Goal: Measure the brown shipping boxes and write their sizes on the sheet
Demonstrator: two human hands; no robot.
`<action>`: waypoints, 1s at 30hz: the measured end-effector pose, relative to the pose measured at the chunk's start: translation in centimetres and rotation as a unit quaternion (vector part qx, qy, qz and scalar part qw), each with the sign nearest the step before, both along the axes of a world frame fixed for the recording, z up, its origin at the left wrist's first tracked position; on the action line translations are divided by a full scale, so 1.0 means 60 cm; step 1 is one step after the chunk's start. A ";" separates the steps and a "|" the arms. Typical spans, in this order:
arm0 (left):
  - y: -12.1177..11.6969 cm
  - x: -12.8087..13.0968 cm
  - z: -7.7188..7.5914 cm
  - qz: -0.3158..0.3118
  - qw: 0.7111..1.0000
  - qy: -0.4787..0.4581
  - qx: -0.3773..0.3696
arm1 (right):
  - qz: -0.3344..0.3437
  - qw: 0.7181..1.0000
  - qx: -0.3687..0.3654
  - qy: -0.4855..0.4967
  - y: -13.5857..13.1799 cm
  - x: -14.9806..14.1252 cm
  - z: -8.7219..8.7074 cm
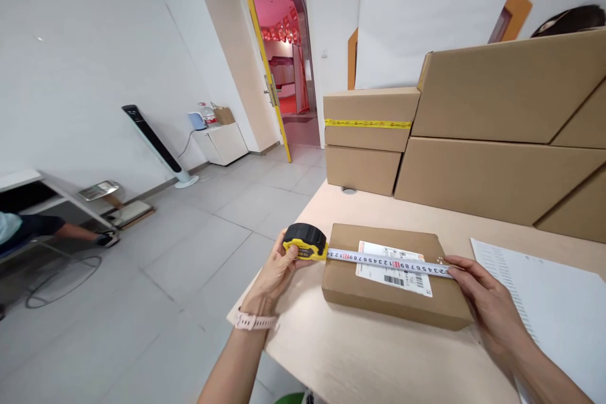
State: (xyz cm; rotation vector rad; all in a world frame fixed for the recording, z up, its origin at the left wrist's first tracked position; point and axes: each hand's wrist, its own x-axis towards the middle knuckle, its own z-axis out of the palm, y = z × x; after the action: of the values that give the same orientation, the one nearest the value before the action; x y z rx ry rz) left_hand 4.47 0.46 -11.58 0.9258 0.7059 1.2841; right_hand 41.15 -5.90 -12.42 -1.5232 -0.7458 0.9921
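My left hand (284, 263) is closed around a black and yellow tape measure (303, 241), just off the left side of a small cardboard box (348, 287). The tape's white blade (379, 259) runs out across the top of the box, over a white shipping label (396, 283) with printed barcodes. At the box's right edge, the fingers of my right hand (483, 293) pinch the far end of the blade. The box lies flat and closed on a pale wooden table (379, 353).
Large cardboard boxes (492, 180) are stacked along the table's back. A pad of white paper (553, 303) lies to the right. On the floor at left stand a tower fan (154, 142) and a platform scale (130, 211). Another person's leg (71, 229) shows at far left.
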 end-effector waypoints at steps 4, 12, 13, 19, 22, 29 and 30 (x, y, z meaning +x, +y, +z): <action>-0.002 0.001 0.002 0.004 1.000 0.001 0.002 | -0.012 0.999 0.010 -0.041 0.000 -0.009 0.007; -0.006 0.001 0.004 0.010 1.000 0.001 0.013 | -0.007 1.000 -0.024 -0.005 0.003 -0.006 0.012; -0.006 0.001 0.004 0.008 1.000 0.000 0.014 | -0.008 1.000 -0.025 -0.002 0.004 -0.006 0.012; -0.005 -0.003 0.001 -0.001 1.000 -0.005 0.012 | -0.010 1.000 -0.023 0.018 0.001 -0.006 0.017; -0.005 -0.006 0.000 0.000 1.000 -0.005 0.011 | -0.008 1.000 -0.021 0.016 0.000 -0.006 0.019; -0.007 -0.011 0.000 0.002 1.000 0.001 0.014 | -0.015 0.999 -0.029 0.013 0.001 -0.009 0.023; -0.006 -0.011 -0.001 0.000 1.000 0.001 0.015 | -0.015 0.999 -0.033 0.014 0.001 -0.009 0.024</action>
State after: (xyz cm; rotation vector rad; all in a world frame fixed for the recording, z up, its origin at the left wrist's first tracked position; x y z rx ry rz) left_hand 3.80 0.07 -11.63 0.9514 0.6911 1.2964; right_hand 40.59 -5.87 -10.98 -1.5699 -0.6755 1.0219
